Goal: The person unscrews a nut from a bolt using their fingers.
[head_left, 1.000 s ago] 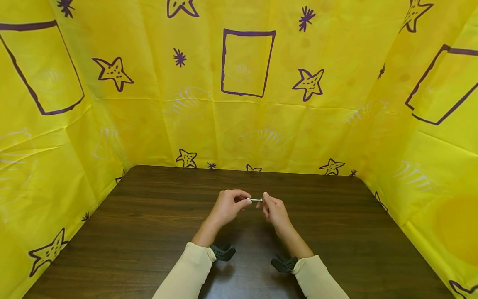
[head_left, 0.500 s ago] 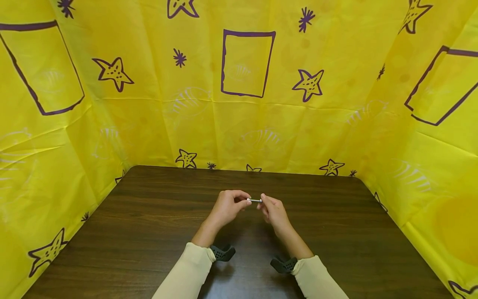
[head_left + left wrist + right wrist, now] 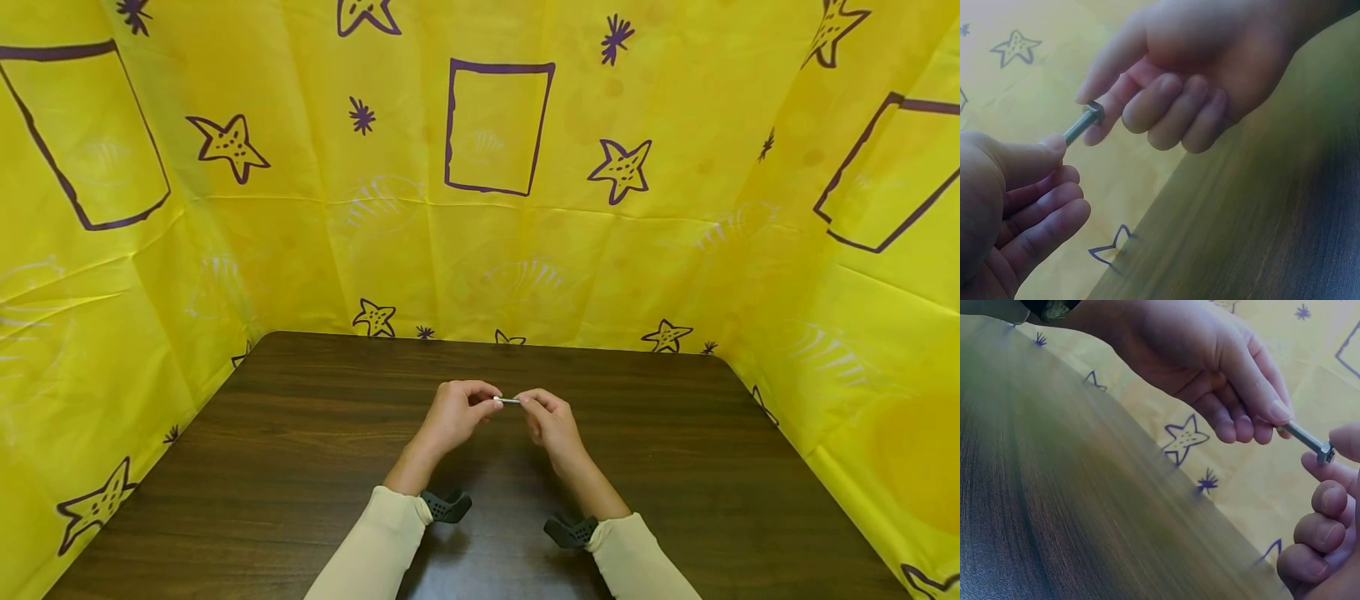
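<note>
A small metal bolt (image 3: 509, 401) is held nearly level between the two hands, above the table's middle. My left hand (image 3: 453, 417) pinches one end between thumb and fingers, which hide most of that end. At the other end sits a hex nut (image 3: 1324, 452), and the bolt's threads show between it and the left fingertips in the left wrist view. My right hand (image 3: 553, 423) has its thumb and index finger on opposite sides of the nut, pinching it. Its other fingers are curled toward the palm in both wrist views.
A dark wood-grain table (image 3: 300, 467) lies beneath the hands. Yellow cloth (image 3: 300, 250) with purple stars and frames hangs around its back and sides. Each wrist wears a dark band, the left band (image 3: 448, 506) and the right band (image 3: 570, 530).
The right thumb and index finger have shifted about the nut, the raised index fingertip coming down and slightly left. My left hand and the bolt have stayed almost still.
</note>
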A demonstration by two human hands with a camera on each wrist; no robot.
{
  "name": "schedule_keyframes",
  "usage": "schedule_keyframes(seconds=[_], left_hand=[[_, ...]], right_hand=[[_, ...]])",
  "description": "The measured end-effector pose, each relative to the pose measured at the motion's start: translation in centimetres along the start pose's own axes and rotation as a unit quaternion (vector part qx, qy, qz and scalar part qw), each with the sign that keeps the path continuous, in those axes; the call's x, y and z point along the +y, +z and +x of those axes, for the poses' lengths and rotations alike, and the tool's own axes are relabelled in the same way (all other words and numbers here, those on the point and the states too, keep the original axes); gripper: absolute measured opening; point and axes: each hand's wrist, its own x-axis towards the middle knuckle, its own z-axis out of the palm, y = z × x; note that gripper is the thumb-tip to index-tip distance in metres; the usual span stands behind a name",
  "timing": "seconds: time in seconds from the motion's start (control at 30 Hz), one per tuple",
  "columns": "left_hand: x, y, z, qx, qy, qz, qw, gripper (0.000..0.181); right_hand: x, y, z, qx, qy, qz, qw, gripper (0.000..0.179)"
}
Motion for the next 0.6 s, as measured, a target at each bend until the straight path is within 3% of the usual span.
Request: schedule_keyframes(seconds=[0.17, 0.43, 0.6], left_hand=[[-0.12, -0.01, 0.02, 0.002, 0.0, 0.003, 1.0, 0.008], [-0.2, -0.05, 0.03, 0.009, -0.003, 0.003, 0.9999, 0.007], [-0.24, -0.08, 0.01, 0.008, -0.004, 0.004, 0.9999, 0.007]], right_hand=[[0.03, -0.06, 0.02, -0.017, -0.017, 0.006, 0.9997, 0.024], [0.04, 0.01, -0.16, -0.021, -0.064, 0.011, 0.9976, 0.022], [0.07, -0.05, -0.17, -0.014, -0.069, 0.018, 0.9974, 0.023]])
